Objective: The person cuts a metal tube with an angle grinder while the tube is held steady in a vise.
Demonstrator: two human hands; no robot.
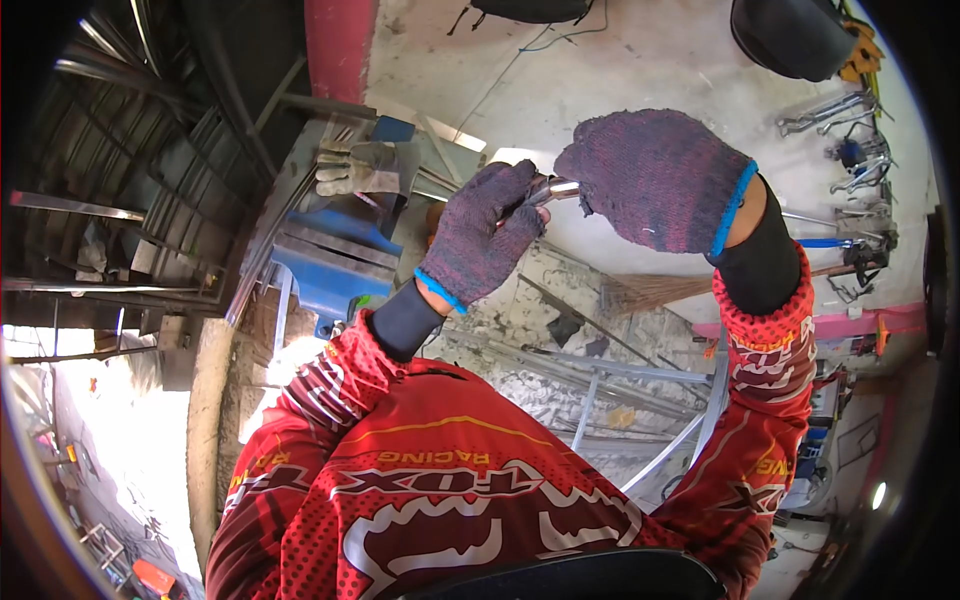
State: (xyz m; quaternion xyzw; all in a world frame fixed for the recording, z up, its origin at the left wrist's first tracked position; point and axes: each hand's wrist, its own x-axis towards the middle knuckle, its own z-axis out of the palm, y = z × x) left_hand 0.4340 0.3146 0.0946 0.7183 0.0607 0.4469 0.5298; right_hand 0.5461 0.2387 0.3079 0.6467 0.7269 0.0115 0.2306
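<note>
Both my hands wear dark purple knit gloves with blue cuffs and are raised in front of my chest. Between them shows a short, shiny metal piece [563,188]. My left hand [487,228] has its fingers wrapped round one end of it. The other end runs into my right hand [655,180], whose fingers are closed around it. Most of the piece is hidden by the gloves, so its full shape cannot be made out.
A blue bench vise [335,262] stands at the left, with pale work gloves [355,168] beyond it. Metal bars fill racks at the far left. A metal frame [590,400] lies below my hands. Tools [860,160] hang on the right wall near a black helmet [790,40].
</note>
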